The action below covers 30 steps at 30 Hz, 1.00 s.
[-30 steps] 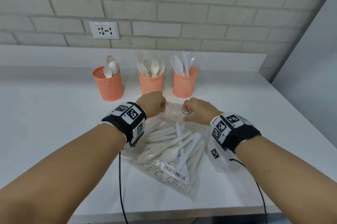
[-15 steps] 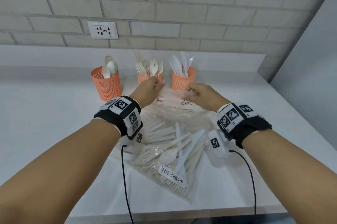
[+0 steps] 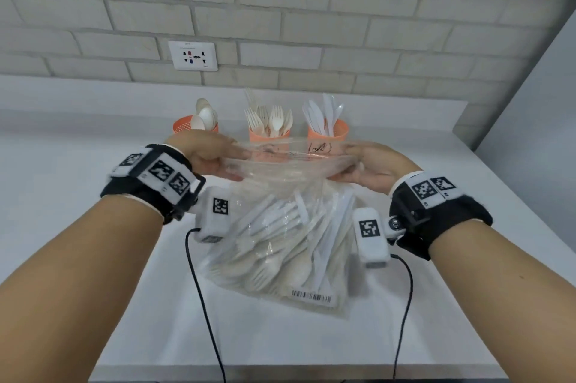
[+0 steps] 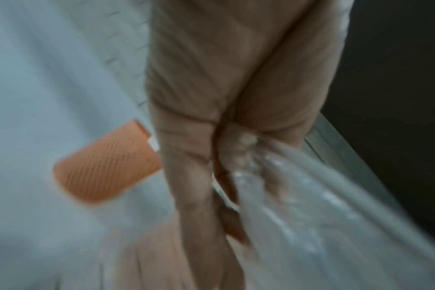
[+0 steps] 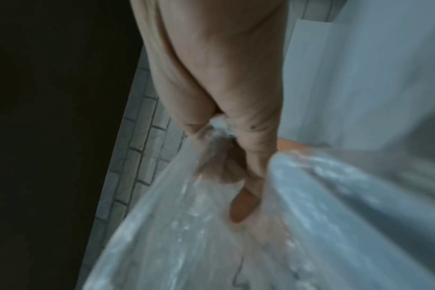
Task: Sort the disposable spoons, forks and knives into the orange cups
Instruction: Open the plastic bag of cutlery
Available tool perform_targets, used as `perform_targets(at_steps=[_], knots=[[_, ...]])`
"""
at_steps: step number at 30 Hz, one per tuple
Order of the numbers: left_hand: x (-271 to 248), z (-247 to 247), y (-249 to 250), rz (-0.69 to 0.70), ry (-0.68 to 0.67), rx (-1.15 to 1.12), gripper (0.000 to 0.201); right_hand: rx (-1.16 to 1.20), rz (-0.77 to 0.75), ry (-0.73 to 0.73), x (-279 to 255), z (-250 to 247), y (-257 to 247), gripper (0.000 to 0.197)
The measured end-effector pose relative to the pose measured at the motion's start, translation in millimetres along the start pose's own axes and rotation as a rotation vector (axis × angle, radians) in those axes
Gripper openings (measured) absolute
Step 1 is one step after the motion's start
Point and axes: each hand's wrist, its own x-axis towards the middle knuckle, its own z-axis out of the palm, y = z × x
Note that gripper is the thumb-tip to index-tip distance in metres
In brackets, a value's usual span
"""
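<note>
A clear plastic bag (image 3: 280,245) full of white spoons, forks and knives hangs upright over the counter, its mouth stretched wide. My left hand (image 3: 208,155) grips the mouth's left edge and my right hand (image 3: 367,166) grips its right edge. The wrist views show each hand pinching bunched plastic bag (image 4: 298,196) (image 5: 186,225). Behind the bag stand three orange mesh cups: the spoon cup (image 3: 187,125) on the left, the fork cup (image 3: 257,135) in the middle, the knife cup (image 3: 341,130) on the right. The left cup (image 4: 107,166) shows in the left wrist view too.
The white counter (image 3: 78,226) runs back to a ledge under a white brick wall with a socket (image 3: 193,56). A grey wall (image 3: 545,102) closes the right side. Two black cables (image 3: 202,304) hang from my wrists over the counter's front edge.
Both hands took hold of the bag's mouth, pulled it apart and lifted the bag from lying flat to hanging upright.
</note>
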Motion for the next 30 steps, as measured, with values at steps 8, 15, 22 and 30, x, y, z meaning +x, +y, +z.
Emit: perform_targets(at_steps=[8,15,22,30], knots=[[-20,-1,3,0.153,-0.118,-0.829,0.029,-0.531,-0.055,0.084,-10,0,-14,0.019],[-36,4,-8,0.1,-0.124,0.022,0.032,0.091,-0.032,0.038,-20,19,-27,0.024],[-43,-4,-10,0.206,0.017,-0.607,0.017,0.146,-0.137,-0.073,-25,37,-26,0.025],[-43,9,-27,0.224,-0.054,-0.688,0.029,-0.425,0.028,-0.183,-33,17,-16,0.036]])
